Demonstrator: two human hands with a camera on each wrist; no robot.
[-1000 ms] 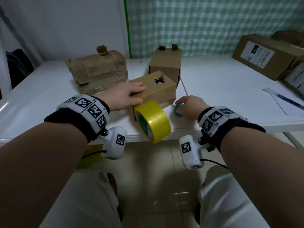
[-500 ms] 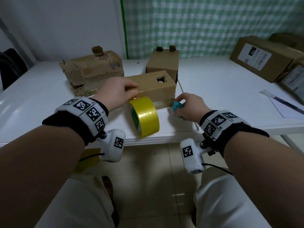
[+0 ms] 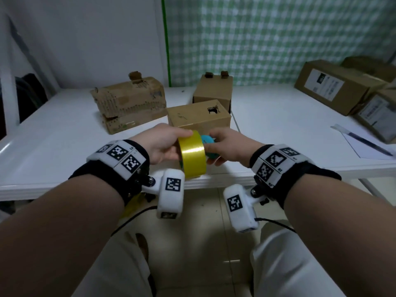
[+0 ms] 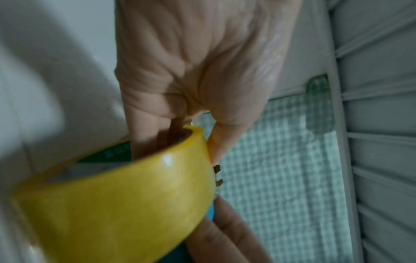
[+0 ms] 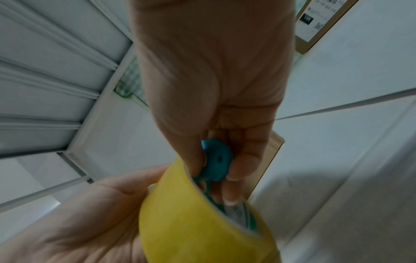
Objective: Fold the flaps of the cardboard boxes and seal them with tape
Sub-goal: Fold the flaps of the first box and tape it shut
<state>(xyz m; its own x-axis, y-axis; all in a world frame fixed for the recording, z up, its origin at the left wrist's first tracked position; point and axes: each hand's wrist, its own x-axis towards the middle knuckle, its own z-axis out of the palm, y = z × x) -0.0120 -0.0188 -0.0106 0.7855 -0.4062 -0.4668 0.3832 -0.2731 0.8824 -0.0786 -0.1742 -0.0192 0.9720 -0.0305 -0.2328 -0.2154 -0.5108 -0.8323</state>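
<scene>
A: Where is the tape roll (image 3: 192, 154) being kept right now?

B: It is being held up just above the near edge of the counter (image 3: 53, 133), in front of the small box (image 3: 198, 114). The left hand (image 3: 159, 144) is being closed round its rim, fingers hooked into the core and the thumb laid on the outer band, as the left wrist view shows.

A: And the right hand (image 3: 229, 144)?

B: A small teal cutter (image 5: 215, 160) is being pinched in it, thumb on one face and fingers on the other, and it is being brought against the open side of the roll.

A: How is the roll likely to be handling?

B: It is judged light and stiff, a hard ring with a glossy, slippery outer band. A hold through the core is being preferred, since the smooth face gives little grip and the sticky end has to be left free for peeling.

A: And the box?

B: Its top is seen closed, with a torn hole (image 3: 213, 109) near one corner. The cardboard is judged light and easily dented, so it is probably best pressed flat on the lid while tape is being laid
</scene>
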